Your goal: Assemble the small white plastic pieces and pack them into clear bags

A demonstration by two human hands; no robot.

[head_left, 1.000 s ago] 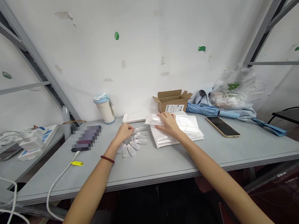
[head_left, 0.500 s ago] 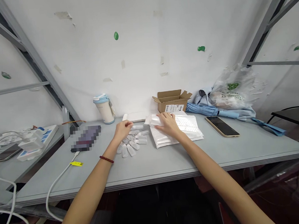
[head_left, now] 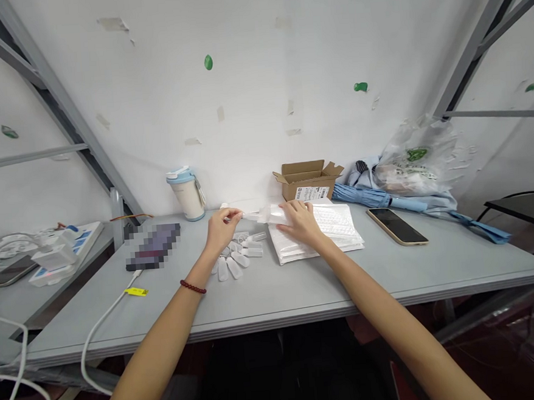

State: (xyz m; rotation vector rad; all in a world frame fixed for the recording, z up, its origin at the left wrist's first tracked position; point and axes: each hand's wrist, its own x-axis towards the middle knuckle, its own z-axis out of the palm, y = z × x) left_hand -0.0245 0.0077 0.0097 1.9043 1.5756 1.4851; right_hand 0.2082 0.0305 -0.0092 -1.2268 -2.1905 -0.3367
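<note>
My left hand (head_left: 224, 226) is closed in a pinch on the end of a small translucent plastic piece (head_left: 251, 215). The piece points right, its far end at the mouth of a clear bubble bag (head_left: 275, 214). My right hand (head_left: 301, 219) grips this bag from above, thumb toward me, over a stack of white bubble bags (head_left: 337, 228). Whether the piece's tip is inside the bag I cannot tell. Several similar translucent pieces (head_left: 234, 267) lie fanned out on the table below my left hand, with flat rounded ends.
An open cardboard box (head_left: 309, 179) stands behind the bags. A cream tumbler (head_left: 188, 196) with a blue lid is at the back left. On the right lie a phone (head_left: 397, 226), a folded blue umbrella (head_left: 362, 194) and a plastic bag (head_left: 417, 165). A white cable (head_left: 104, 324) crosses the left side.
My left hand has lifted slightly and moved right, bringing the small plastic piece up from the fanned group to the bag's mouth. My right hand stays in place.
</note>
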